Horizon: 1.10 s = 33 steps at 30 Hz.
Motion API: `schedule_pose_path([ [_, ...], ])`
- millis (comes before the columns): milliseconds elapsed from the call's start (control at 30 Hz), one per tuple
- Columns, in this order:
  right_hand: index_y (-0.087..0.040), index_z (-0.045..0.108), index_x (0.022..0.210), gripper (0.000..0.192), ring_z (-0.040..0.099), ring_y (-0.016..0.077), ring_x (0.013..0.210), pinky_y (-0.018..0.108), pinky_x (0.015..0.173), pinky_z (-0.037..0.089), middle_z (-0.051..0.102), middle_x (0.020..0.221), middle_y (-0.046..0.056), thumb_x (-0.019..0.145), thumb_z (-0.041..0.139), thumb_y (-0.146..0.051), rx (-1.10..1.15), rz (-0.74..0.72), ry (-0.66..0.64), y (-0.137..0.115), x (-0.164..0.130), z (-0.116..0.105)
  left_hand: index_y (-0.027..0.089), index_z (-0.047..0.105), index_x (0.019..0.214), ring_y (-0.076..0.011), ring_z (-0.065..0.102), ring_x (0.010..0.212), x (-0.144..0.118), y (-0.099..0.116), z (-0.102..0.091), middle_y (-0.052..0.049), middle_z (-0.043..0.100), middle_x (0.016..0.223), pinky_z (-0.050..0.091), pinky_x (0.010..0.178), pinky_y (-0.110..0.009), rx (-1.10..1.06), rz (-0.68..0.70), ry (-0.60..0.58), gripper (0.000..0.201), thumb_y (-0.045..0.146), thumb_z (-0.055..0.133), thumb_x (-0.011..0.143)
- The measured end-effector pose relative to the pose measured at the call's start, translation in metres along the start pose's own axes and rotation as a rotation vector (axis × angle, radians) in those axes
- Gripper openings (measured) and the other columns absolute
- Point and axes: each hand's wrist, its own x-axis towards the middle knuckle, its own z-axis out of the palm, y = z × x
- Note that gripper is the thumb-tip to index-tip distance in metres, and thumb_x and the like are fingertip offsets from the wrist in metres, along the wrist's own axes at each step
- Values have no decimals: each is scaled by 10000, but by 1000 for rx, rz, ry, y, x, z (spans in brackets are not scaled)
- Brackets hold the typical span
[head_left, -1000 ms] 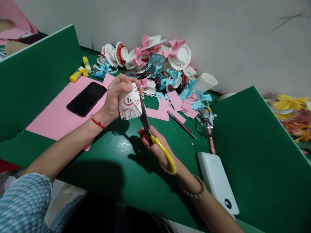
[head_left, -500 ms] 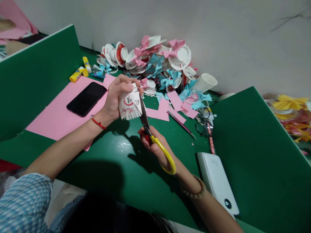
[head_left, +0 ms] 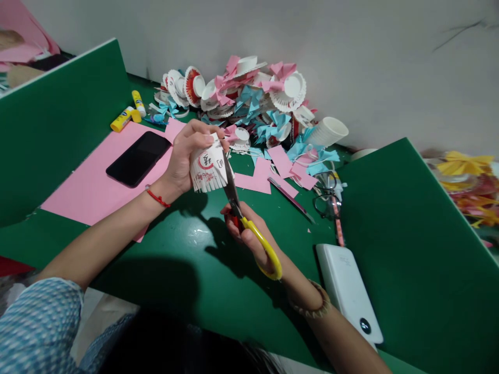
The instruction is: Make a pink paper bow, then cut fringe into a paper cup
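My left hand (head_left: 185, 156) holds a white paper cup (head_left: 208, 167) upside down above the green table (head_left: 187, 270); the cup's wall is cut into a fringe of strips and bears red print. My right hand (head_left: 249, 236) grips yellow-handled scissors (head_left: 244, 221), whose blades point up and sit against the cup's right side. Both hands hover over the table's middle.
A black phone (head_left: 138, 158) lies on a pink sheet (head_left: 89, 187) at left, two glue sticks (head_left: 127, 117) behind it. A heap of cut cups and pink and blue paper bows (head_left: 249, 101) fills the back, with a plain cup (head_left: 329, 132). Glasses (head_left: 327, 200) and a white power bank (head_left: 346, 291) lie at right.
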Motion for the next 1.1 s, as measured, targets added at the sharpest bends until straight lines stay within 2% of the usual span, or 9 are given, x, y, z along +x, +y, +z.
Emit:
schedule_pose_path([
  [467, -189, 505, 934, 559, 325, 93, 516, 230, 469, 277, 411, 625, -43, 830, 406, -729, -86, 11, 72, 1, 1, 1, 189, 474, 595, -129, 644, 607, -1, -1, -1, 29, 626, 698, 531, 568, -269, -2, -22, 8, 219, 227, 689, 581],
  [633, -186, 528, 908, 572, 319, 94, 505, 232, 459, 265, 399, 598, -46, 816, 426, -741, -99, 22, 106, 4, 2, 2, 181, 476, 608, -128, 653, 605, -1, -2, -1, 31, 634, 691, 526, 568, -258, -20, -6, -10, 182, 204, 656, 607],
  [1100, -188, 549, 821, 526, 313, 91, 484, 230, 446, 247, 387, 564, -49, 809, 484, -709, -107, 18, 172, 15, 3, 6, 183, 422, 636, -129, 648, 615, -3, -1, 2, 21, 593, 704, 532, 577, -277, 30, -12, -4, 231, 220, 648, 669],
])
